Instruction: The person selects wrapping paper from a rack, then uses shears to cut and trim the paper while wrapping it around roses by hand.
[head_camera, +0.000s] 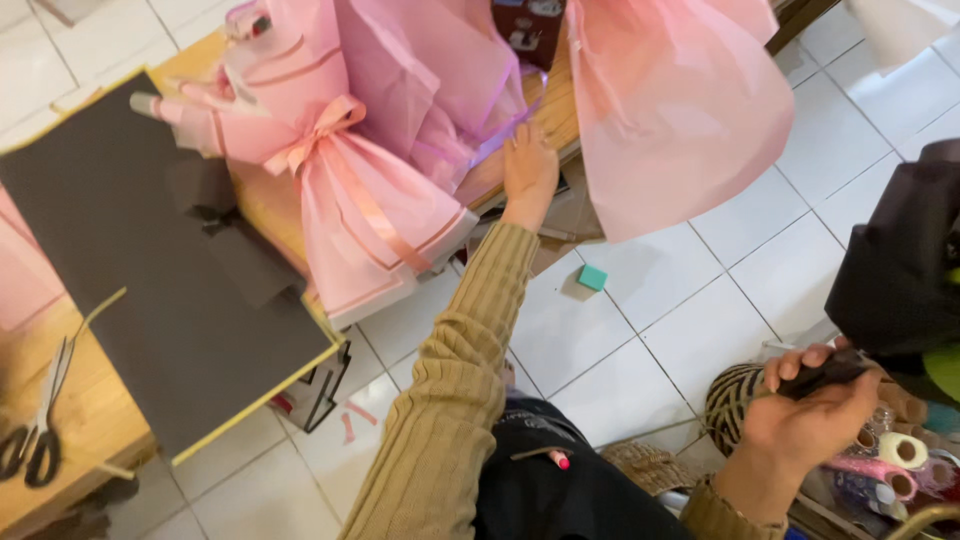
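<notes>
Nearest to the camera is my right hand (805, 410), low at the right, closed around a small dark object (825, 372) which I cannot identify. Just beside it stands a ball of striped twine (730, 398), and rolls of ribbon (895, 455) lie in a basket at the lower right corner. My left hand (528, 172), in a ribbed olive sleeve (450, 400), reaches far forward and lies flat and open on the near edge of the counter (555, 110), touching the lower folds of a pink paper bouquet wrap (440, 100). It holds nothing.

A second pink wrap with a ribbon bow (330, 170) leans over the counter edge on the left. A third pink sheet (680, 110) hangs from the counter toward the tiled floor (660, 320).

I think the main risk is this bowed wrap: it already overhangs the edge, so a push from my sleeve could tip it to the floor and crush the paper. Pressing on the thin sheet with my left hand can also crease or tear it. The black card (150, 270) sticks out beyond the left counter and may slide if it is bumped. The scissors (40, 430) lie near that counter's front edge, so they could fall. A small teal block (592, 277) on the floor could be stepped on.
</notes>
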